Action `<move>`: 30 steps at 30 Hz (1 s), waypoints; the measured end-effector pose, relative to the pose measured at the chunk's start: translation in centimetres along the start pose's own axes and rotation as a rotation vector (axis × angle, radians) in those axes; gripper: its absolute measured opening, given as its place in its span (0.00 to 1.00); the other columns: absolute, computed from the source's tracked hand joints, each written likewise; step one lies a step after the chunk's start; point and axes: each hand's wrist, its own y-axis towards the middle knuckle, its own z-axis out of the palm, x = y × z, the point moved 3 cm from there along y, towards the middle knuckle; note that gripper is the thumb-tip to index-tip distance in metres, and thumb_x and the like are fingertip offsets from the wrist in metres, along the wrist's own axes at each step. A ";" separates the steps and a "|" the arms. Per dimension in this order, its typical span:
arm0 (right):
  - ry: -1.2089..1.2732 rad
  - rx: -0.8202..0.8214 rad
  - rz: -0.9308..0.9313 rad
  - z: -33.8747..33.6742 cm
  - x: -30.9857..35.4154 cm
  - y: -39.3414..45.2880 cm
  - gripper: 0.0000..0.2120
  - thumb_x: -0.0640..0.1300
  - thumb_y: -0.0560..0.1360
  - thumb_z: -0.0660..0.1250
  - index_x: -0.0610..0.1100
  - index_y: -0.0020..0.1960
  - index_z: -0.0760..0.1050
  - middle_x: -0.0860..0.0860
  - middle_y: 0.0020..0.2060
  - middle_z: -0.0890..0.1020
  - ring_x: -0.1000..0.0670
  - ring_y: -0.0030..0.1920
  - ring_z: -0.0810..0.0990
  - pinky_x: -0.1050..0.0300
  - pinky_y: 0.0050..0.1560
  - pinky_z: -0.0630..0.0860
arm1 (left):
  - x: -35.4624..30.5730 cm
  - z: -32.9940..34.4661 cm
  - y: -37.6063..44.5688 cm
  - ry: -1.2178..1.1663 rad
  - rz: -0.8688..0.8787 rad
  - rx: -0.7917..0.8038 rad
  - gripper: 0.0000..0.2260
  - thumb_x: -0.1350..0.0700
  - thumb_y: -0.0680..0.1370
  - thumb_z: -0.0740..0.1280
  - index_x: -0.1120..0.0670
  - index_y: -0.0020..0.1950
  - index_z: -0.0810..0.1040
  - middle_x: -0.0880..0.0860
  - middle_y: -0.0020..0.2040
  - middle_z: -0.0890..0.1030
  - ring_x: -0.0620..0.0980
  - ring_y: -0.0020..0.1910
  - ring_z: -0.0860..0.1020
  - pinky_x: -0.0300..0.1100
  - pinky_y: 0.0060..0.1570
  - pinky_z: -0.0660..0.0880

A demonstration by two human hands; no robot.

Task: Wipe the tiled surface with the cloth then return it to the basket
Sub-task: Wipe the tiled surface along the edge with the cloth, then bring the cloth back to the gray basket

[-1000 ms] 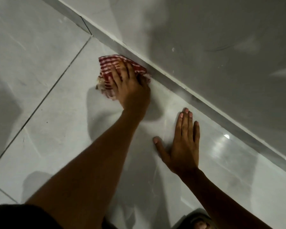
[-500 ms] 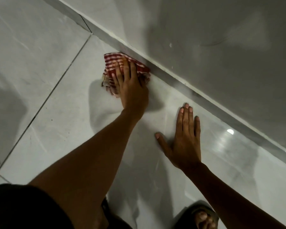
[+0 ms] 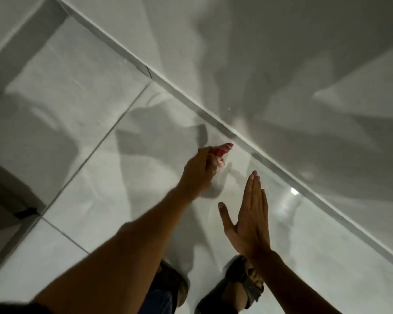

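Both hands lifted off tiles, left hand [image 3: 199, 172] clenched around red cloth [image 3: 220, 152] poking past fingertips, right hand [image 3: 251, 225] flat, spread

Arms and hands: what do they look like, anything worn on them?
Both forearms are bare, with no gloves, watch, rings or bands visible on the left hand or the right hand. A dark sleeve edge shows at the bottom left, on the left arm. The right arm leaves the frame before any sleeve shows.
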 end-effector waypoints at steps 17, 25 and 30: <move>0.098 -0.036 -0.364 -23.7 27.6 -1.6 0.49 0.60 0.87 0.65 0.42 0.91 0.37 0.48 0.92 0.40 0.49 0.92 0.39 0.44 0.92 0.49 | -17.3 -22.3 -22.7 -0.376 0.028 -0.528 0.12 0.49 0.89 0.64 0.47 0.72 0.72 0.61 0.51 0.86 0.55 0.40 0.85 0.49 0.40 0.84; 0.098 0.021 -0.612 -27.3 44.3 -7.8 0.49 0.54 0.84 0.67 0.42 0.92 0.40 0.49 0.92 0.42 0.49 0.93 0.43 0.49 0.92 0.47 | -17.7 -35.5 -37.7 -0.440 0.041 -0.770 0.23 0.39 0.86 0.59 0.51 0.75 0.68 0.49 0.47 0.82 0.40 0.37 0.81 0.32 0.37 0.80; 0.117 0.033 -0.780 -21.9 55.0 -13.6 0.46 0.54 0.84 0.65 0.36 0.91 0.47 0.44 0.92 0.49 0.44 0.93 0.49 0.49 0.92 0.52 | -11.3 -43.3 -47.1 -0.395 -0.063 -0.896 0.14 0.52 0.89 0.56 0.50 0.74 0.70 0.45 0.49 0.80 0.32 0.40 0.80 0.24 0.41 0.76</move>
